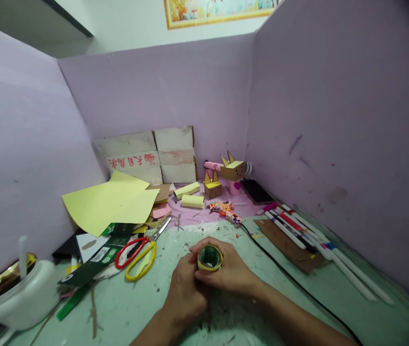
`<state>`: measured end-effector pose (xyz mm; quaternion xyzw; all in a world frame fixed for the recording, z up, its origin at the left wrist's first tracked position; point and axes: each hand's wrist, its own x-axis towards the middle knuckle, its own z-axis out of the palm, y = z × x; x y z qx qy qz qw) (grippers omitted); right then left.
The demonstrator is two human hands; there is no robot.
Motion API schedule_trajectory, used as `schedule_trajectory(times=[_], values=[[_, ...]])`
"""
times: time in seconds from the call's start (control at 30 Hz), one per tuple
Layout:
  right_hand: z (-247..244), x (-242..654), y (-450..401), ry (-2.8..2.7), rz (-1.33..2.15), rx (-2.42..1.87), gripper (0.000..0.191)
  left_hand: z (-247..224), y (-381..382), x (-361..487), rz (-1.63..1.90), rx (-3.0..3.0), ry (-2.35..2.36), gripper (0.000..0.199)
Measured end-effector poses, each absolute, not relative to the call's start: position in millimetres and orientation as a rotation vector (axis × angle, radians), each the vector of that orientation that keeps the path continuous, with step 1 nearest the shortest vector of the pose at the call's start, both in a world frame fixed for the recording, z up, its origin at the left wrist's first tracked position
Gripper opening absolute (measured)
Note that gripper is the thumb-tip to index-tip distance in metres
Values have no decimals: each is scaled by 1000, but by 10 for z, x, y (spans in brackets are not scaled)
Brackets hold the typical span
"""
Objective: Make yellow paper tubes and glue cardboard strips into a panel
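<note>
Together, left hand point(187, 284) and right hand point(236, 269) clasping one yellow tube point(210, 258), two yellow rolls point(192, 201) beyond

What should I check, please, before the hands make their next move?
1. Short yellow-rimmed tube with a green inside secure: ok, the right hand curls around it.
2. Left hand's grip: cannot tell; its fingers are partly hidden.
3. Scissors with red and yellow handles away from the hands: ok, lying to their left.
4. Floral-patterned glue gun set down: ok, lying beyond the hands; whether it is hot: cannot tell.
5. Thin black cable clear of the fingers: ok, it runs to their right.
6. Pale green tabletop free of scraps: not ok, small dark bits lie around the hands.
</note>
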<state>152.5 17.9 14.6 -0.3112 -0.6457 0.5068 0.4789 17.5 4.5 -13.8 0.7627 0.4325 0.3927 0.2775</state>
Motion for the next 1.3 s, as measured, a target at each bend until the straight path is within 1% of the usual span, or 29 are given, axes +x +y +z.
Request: schedule_trajectory(times=[0.3,0.47,0.5,0.6,0.63,0.67,0.77,0.83,0.97,1.1,1.17,1.23,1.3], values=[[117,1488,183,-1567,1186,-807,28,-102,47,195,1061,2012,1106,30],[103,1517,192,-1585,1171,-801,28,-132,42,179,1032,2066,1142,24],[97,1531,192,-1602,1186,-777,33,-136,41,167,1040,2089,1171,23],[91,1589,195,-1638,1224,-666,58,-138,51,119,1150,2143,1321,20],[97,1610,200,-1616,1226,-641,61,-136,60,101,1209,2160,1367,20],[108,1630,208,-1573,1221,-639,58,-134,70,84,1268,2178,1404,19],[159,1683,248,-1374,1224,-737,35,-137,105,44,1396,2228,1463,21],[189,1705,283,-1291,1270,-853,28,-151,124,28,1407,2251,1487,21],[169,1691,334,-1318,1390,-1010,28,-188,140,17,1417,2362,1527,29],[86,1628,360,-1357,1444,-1032,18,-212,126,20,1449,2463,1530,38],[67,1614,368,-1339,1439,-1038,14,-215,118,22,1452,2474,1472,46],[77,1623,373,-1308,1442,-1030,11,-205,122,16,1526,2330,1409,56],[105,1648,375,-1272,1478,-1006,10,-169,138,-9,1640,1975,1308,64]])
